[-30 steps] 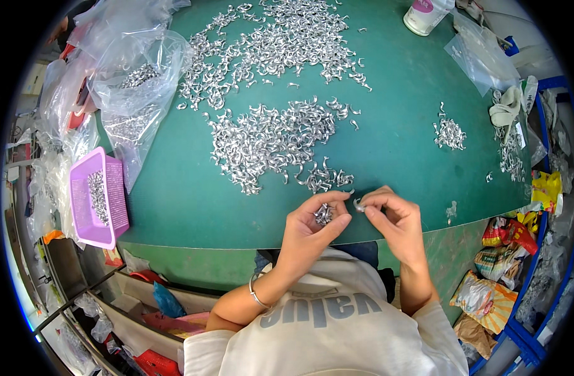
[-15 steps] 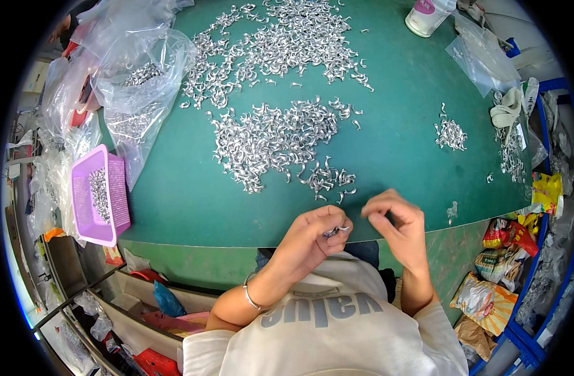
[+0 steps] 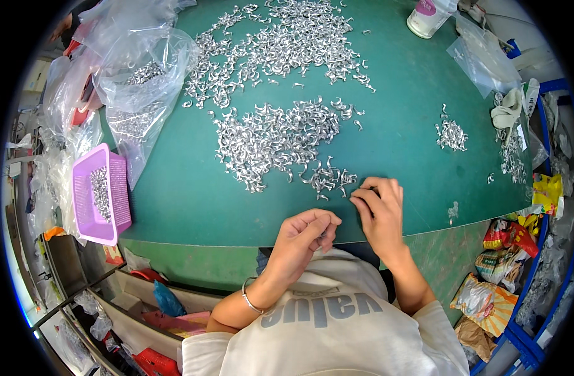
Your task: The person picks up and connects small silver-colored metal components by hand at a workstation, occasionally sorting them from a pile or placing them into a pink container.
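Observation:
Near the table's front edge my left hand (image 3: 304, 237) is curled closed, palm partly up. A bit of the small curved metal pieces it holds shows between its fingers; how many cannot be made out. My right hand (image 3: 381, 203) reaches over the table with thumb and fingertips pinched together. They are at the right end of a small cluster of curved silvery metal pieces (image 3: 327, 177). Whatever is in that pinch is too small or hidden to see. Just beyond the cluster lies a larger heap of the same pieces (image 3: 277, 138).
Another wide heap of pieces (image 3: 299, 37) covers the far side of the green table (image 3: 400, 113). At left stand a purple basket (image 3: 121, 200) and clear plastic bags (image 3: 139, 119), both with pieces inside. A small pile (image 3: 452, 136) lies right, a white container (image 3: 428, 17) far right.
My right hand has moved slightly left and down onto the near cluster, its fingertips now at the pieces. My left hand has shifted a little left, its fingers covering more of the metal.

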Tool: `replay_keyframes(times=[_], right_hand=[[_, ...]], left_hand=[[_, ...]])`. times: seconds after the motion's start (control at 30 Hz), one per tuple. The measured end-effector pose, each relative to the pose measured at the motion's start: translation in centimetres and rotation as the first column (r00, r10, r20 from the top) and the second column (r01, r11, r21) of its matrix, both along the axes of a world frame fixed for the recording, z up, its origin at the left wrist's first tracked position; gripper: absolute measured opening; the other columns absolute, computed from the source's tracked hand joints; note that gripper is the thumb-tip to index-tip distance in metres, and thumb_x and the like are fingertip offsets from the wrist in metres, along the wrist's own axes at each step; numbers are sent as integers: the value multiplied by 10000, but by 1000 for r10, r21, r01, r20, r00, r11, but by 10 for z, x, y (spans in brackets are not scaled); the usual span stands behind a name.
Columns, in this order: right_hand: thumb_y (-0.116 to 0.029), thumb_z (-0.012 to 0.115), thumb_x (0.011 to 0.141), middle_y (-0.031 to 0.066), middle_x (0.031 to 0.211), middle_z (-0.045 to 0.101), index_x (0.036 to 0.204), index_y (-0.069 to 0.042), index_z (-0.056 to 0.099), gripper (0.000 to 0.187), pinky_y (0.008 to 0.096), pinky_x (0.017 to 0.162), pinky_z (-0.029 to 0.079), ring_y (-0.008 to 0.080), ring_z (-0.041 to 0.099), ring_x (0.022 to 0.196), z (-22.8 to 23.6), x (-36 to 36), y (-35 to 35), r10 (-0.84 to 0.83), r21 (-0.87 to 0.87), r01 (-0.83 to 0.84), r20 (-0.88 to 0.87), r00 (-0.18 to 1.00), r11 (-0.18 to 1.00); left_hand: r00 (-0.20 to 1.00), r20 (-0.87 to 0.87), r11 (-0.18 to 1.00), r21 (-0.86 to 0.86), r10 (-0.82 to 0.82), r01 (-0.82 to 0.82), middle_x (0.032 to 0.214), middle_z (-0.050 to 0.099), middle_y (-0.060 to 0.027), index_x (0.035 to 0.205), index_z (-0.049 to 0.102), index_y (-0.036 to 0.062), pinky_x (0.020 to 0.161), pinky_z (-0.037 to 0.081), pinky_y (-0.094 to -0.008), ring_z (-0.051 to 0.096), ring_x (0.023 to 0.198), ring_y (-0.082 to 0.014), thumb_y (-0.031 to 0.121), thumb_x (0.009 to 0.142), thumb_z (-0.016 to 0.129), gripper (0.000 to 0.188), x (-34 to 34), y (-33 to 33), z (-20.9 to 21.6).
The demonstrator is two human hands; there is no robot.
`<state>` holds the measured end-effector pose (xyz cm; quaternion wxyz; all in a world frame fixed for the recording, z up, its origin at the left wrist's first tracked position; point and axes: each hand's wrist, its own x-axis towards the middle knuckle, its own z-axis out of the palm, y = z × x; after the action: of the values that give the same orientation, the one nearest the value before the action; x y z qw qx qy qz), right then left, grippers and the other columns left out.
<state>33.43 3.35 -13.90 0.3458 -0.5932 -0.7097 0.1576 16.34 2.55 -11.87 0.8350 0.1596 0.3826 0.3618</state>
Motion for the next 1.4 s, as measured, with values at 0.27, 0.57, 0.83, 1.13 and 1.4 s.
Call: replay_keyframes(times=[0.27, 0.57, 0.83, 1.13, 1.4], right_hand=[[22, 551, 819, 51, 890, 543, 888, 9, 586, 79, 245, 752, 380, 120, 489, 842, 17, -9, -27, -292, -309, -454, -950, 110, 836], [72, 590, 766, 78, 914, 575, 942, 23, 579, 183, 273, 748, 401, 153, 503, 837, 29, -18, -35, -106, -240, -294, -907, 407, 925], [95, 658, 645, 106, 809, 613, 831, 29, 621, 202, 293, 670, 411, 208, 527, 751, 37, -24, -31, 39, -87, -135, -687, 725, 987], [74, 633, 698, 103, 825, 601, 844, 39, 596, 154, 289, 683, 404, 202, 517, 765, 39, -25, -30, 74, -84, -189, -708, 702, 978], [62, 569, 784, 83, 860, 570, 885, 34, 574, 104, 289, 730, 393, 161, 498, 823, 32, -22, -35, -122, -262, -366, -924, 363, 893]], left_hand=[[991, -135, 986, 166, -5, 27, 750, 494, 28, 926, 602, 6, 547, 335, -166, 419, 642, -27, 65, 828, 590, 115, 3, -3, 7], [980, -192, 923, 383, 46, 31, 854, 555, -29, 880, 603, -13, 566, 376, -163, 486, 752, -42, -14, 792, 605, 89, -1, -4, 9], [980, -189, 887, 461, 68, 27, 895, 535, -49, 887, 599, -18, 555, 405, -176, 500, 753, -62, -75, 768, 595, 132, -5, -4, 17], [980, -178, 884, 468, 90, 4, 891, 538, -47, 883, 593, -26, 560, 395, -170, 491, 755, -54, -66, 777, 585, 114, -8, -5, 21], [997, 61, 987, 158, -40, 30, 834, 567, -26, 865, 598, -10, 676, 410, -189, 501, 772, -60, 11, 804, 594, 64, -11, -5, 16]])
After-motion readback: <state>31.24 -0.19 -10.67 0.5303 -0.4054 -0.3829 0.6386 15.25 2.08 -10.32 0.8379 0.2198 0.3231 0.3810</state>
